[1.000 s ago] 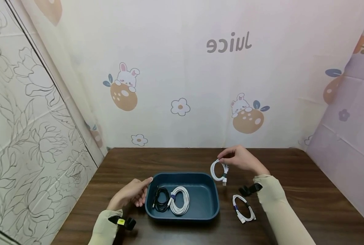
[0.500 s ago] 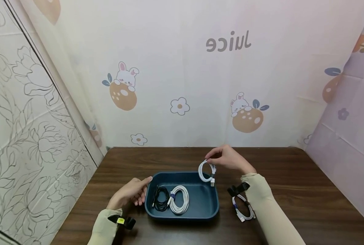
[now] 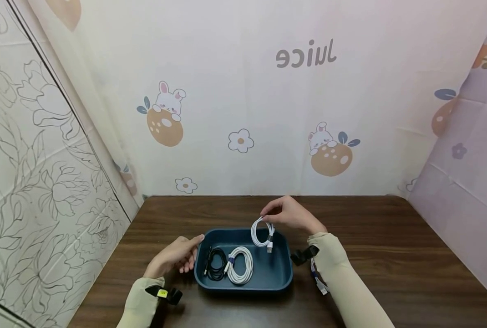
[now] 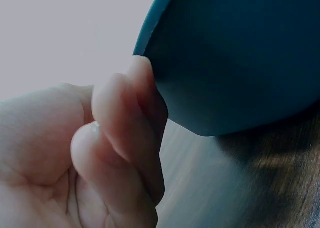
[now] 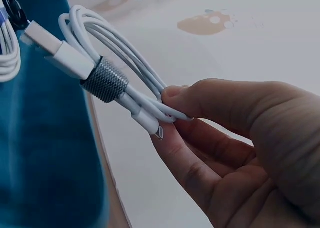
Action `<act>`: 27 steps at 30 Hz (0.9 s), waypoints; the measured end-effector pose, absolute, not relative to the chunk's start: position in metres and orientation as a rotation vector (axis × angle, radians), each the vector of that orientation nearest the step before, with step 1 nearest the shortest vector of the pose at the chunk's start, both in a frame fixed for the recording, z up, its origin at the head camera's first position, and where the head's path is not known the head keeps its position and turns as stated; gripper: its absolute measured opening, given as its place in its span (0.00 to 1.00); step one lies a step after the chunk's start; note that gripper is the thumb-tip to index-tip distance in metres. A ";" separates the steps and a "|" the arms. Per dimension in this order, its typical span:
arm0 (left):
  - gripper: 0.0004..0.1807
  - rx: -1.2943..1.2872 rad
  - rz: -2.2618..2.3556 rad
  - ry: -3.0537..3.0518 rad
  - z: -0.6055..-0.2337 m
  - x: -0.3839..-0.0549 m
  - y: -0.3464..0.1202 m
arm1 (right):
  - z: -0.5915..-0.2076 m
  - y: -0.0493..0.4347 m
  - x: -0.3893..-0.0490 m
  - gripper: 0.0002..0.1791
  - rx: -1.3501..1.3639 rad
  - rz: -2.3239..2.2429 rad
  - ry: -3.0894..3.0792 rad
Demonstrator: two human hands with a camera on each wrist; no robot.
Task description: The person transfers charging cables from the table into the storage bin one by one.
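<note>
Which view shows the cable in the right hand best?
The right wrist view: the cable is large there, its USB plug and grey strap clear, pinched by the right hand. The head view shows its loop smaller; the left wrist view shows none of it.

- Right hand (image 3: 290,213) has carried its white cable (image 5: 75,61) left, seemingly above the tray's (image 3: 273,269) far right part.
- Right sleeve (image 3: 333,260) now hides much of another cable (image 3: 321,285).

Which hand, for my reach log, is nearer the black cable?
Left hand: touching the tray just left of the black cable. Right hand: farther right, pinching a white cable.
</note>
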State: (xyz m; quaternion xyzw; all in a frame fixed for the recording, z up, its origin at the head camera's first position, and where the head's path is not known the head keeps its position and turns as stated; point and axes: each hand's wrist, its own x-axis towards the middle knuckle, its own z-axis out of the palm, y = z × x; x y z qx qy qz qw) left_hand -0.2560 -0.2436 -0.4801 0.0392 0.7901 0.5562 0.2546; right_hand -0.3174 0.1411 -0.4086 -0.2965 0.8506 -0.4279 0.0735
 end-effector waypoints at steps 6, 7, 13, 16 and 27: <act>0.37 0.107 1.502 2.159 -0.479 -0.255 -0.243 | -0.410 0.129 -0.316 0.05 -0.902 -1.308 2.543; 0.37 0.107 1.501 2.161 -0.479 -0.255 -0.243 | -0.411 0.128 -0.316 0.05 -0.901 -1.312 2.544; 0.36 0.107 1.491 2.167 -0.478 -0.255 -0.242 | -0.412 0.119 -0.316 0.06 -0.889 -1.318 2.534; 0.36 0.107 1.494 2.163 -0.477 -0.255 -0.242 | -0.413 0.114 -0.317 0.06 -0.896 -1.323 2.516; 0.37 0.106 1.514 2.139 -0.478 -0.254 -0.242 | -0.418 0.094 -0.315 0.05 -0.925 -1.328 2.467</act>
